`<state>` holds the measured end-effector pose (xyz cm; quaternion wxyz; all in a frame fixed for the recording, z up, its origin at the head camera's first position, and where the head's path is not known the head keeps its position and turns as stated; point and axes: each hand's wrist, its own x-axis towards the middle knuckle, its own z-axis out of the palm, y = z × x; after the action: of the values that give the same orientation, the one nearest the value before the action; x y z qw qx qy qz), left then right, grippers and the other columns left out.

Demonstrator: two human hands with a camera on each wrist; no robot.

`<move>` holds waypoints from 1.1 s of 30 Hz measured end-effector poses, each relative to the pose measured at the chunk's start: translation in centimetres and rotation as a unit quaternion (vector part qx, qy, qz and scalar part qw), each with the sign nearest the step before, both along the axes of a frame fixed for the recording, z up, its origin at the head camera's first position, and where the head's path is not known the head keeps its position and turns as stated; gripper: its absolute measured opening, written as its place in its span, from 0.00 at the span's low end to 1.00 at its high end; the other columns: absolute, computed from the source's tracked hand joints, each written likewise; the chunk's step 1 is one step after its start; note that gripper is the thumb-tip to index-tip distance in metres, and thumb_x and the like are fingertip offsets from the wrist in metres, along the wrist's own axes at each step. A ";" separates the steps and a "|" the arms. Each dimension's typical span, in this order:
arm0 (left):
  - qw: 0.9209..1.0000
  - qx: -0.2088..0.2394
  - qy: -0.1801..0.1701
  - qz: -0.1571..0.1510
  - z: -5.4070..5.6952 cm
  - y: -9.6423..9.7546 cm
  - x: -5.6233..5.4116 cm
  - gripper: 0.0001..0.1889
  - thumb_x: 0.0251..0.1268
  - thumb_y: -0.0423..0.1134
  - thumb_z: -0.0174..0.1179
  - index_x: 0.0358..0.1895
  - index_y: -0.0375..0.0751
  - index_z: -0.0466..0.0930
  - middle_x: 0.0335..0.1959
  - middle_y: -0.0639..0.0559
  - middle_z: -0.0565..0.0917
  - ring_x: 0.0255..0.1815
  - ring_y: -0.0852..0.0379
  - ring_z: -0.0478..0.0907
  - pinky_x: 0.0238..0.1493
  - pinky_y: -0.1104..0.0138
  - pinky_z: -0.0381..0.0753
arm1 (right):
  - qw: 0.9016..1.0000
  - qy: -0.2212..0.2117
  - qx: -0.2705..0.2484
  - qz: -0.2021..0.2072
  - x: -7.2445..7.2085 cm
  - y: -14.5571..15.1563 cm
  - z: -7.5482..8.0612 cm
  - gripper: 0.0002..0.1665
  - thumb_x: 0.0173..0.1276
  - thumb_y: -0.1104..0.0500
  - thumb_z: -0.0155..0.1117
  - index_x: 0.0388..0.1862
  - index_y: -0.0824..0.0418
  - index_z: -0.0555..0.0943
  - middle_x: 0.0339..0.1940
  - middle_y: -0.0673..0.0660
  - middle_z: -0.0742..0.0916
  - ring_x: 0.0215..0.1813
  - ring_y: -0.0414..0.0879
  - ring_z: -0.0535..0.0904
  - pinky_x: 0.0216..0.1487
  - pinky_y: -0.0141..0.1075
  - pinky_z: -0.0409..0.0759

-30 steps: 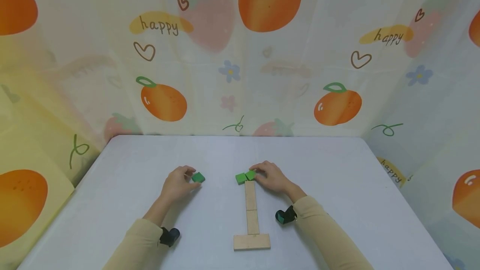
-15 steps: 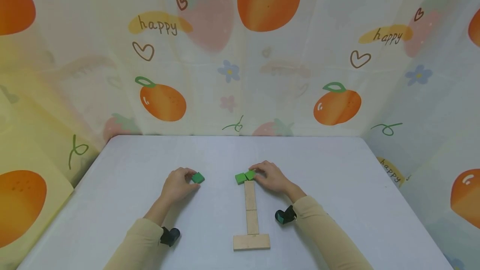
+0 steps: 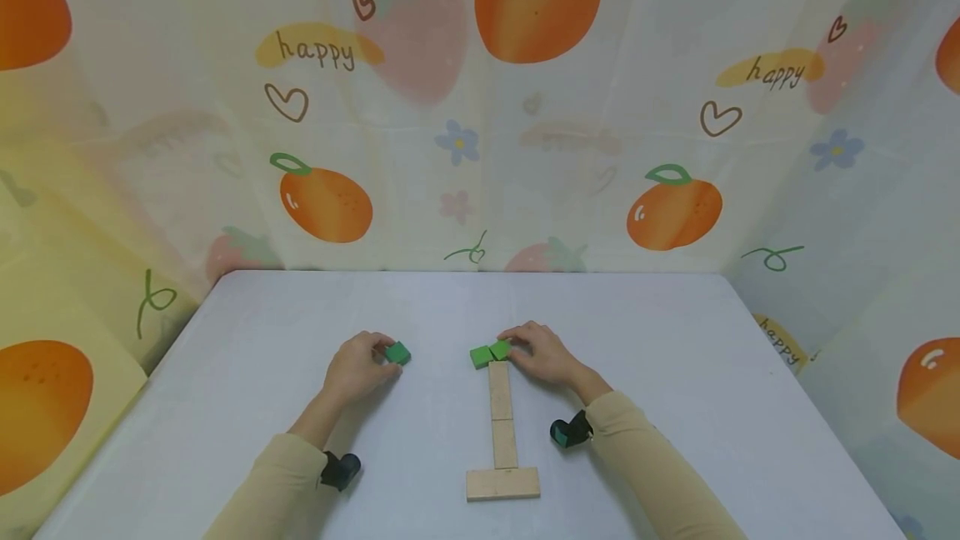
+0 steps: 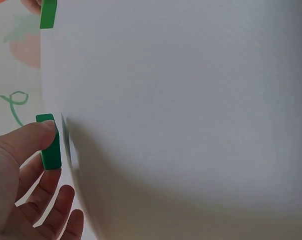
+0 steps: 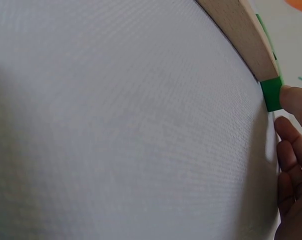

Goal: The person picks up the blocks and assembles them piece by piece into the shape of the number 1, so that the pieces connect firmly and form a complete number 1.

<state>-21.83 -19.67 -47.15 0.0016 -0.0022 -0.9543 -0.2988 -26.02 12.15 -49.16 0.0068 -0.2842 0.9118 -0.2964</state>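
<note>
My left hand (image 3: 357, 367) pinches a dark green block (image 3: 398, 353) between thumb and fingers. The left wrist view shows that green block (image 4: 51, 142) raised over the white surface. To the right, my right hand (image 3: 545, 354) pinches a lighter green block (image 3: 500, 349) at the far end of a row of plain wooden blocks. Another light green block (image 3: 481, 357) lies against its left side. The right wrist view has the thumb on the pinched green block (image 5: 272, 94), which meets the end of a wooden block (image 5: 246, 35).
Two plain wooden blocks (image 3: 500, 391) lie end to end on the white table (image 3: 637, 315), pointing towards me. A wooden block (image 3: 503, 484) lies crosswise at their near end. A fruit-patterned cloth (image 3: 525, 148) hangs behind the table and along both sides.
My left hand has shifted very slightly with the dark green block, tilting it a little. My right hand and the blocks on the table look the same.
</note>
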 end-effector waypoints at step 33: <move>0.999 0.020 0.020 -0.041 0.9 4.2 0.1 0.19 0.44 0.38 0.70 0.44 0.41 0.81 0.37 0.50 0.80 0.39 0.52 0.76 0.39 0.61 0.75 | 1.000 0.001 -0.013 0.008 0.0 0.1 -0.1 0.17 0.63 0.60 0.58 0.52 0.55 0.78 0.43 0.54 0.80 0.46 0.48 0.74 0.49 0.44 0.69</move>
<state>-21.73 -15.47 -46.26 0.0086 -0.0477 -0.9469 -0.3177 -26.04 12.27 -49.23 0.0044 -0.2919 0.9057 -0.3074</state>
